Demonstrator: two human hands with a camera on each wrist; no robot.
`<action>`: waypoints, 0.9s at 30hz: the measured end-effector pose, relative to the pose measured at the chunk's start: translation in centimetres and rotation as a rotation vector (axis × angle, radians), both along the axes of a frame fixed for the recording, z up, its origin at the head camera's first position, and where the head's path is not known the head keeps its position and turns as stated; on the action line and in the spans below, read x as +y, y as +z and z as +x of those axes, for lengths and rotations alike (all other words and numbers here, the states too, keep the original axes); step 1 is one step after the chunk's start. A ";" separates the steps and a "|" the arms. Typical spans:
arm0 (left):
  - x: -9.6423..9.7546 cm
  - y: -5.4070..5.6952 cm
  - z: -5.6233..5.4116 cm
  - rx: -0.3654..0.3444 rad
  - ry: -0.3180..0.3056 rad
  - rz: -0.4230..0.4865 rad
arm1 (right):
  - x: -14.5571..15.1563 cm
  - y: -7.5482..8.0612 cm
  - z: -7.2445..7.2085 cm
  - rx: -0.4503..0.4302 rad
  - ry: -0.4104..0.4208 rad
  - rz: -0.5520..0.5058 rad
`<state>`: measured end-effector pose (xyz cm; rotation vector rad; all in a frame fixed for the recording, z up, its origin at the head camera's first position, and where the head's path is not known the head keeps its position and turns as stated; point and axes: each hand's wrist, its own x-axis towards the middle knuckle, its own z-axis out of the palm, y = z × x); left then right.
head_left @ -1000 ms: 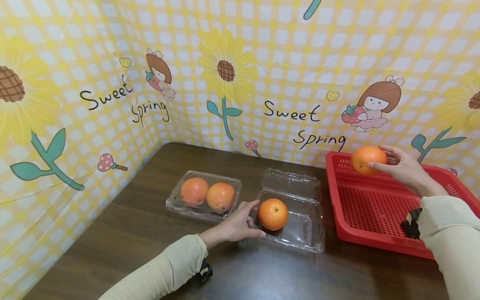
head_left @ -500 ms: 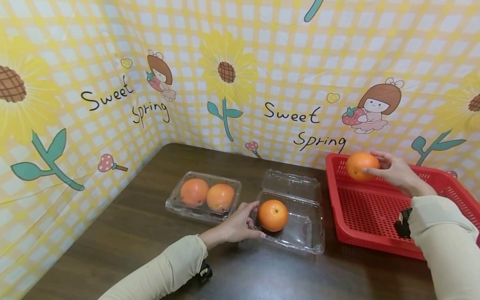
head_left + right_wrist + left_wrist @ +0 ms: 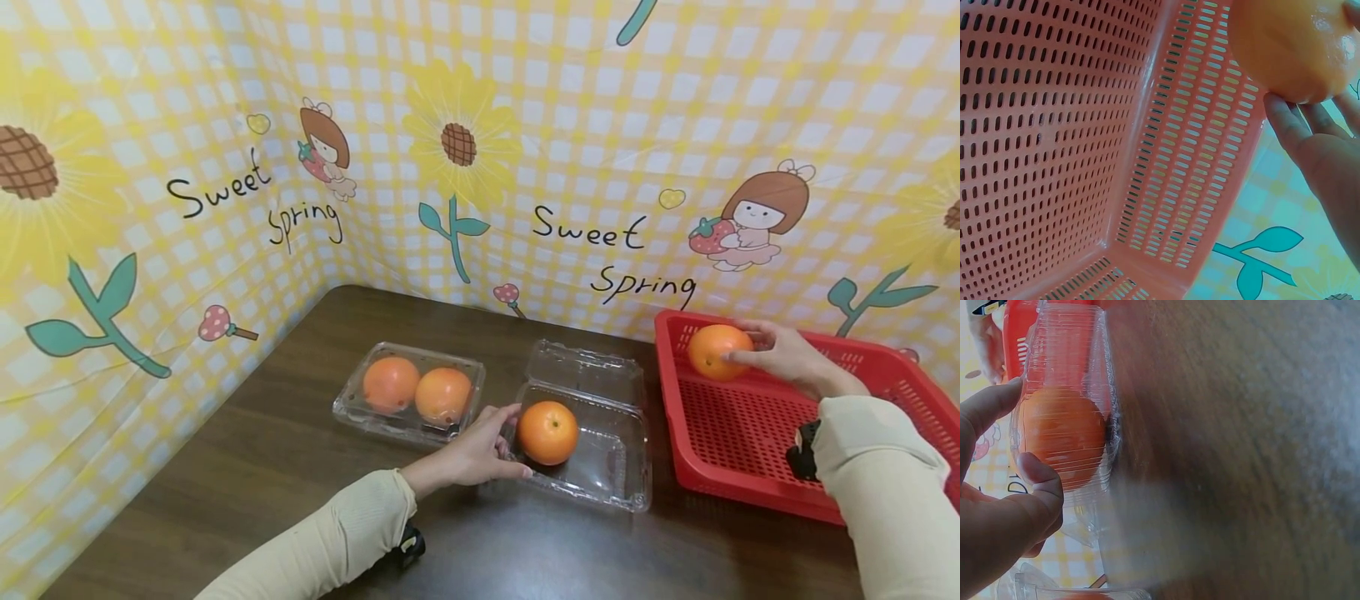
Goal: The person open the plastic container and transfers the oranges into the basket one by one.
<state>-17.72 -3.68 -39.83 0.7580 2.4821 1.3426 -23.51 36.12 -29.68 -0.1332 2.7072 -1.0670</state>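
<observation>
My right hand (image 3: 783,358) holds an orange (image 3: 720,352) above the far left part of a red plastic basket (image 3: 678,450). In the right wrist view, fingertips (image 3: 1285,115) press against the underside of that orange. My left hand (image 3: 476,448) grips the left end of an open clear plastic clamshell box (image 3: 618,454), thumb at the near side and forefinger farther back. A second orange (image 3: 548,432) sits in the left part of this box, close to the fingers. In the left wrist view, this orange (image 3: 1063,434) shows through the clear wall.
Left of the open box stands a closed clear clamshell box (image 3: 360,417) with two oranges (image 3: 442,396) inside. The clear lid (image 3: 581,371) of the open box lies back toward the wall. A yellow checked cloth (image 3: 375,208) hangs behind the brown table (image 3: 285,467).
The right hand has lowered its orange and brought it slightly left over the basket. My left hand keeps its place at the open box.
</observation>
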 end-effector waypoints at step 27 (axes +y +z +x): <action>0.0 -0.1 0.0 -0.008 -0.007 0.003 | -0.7 -1.0 -0.1 -0.083 0.045 -0.001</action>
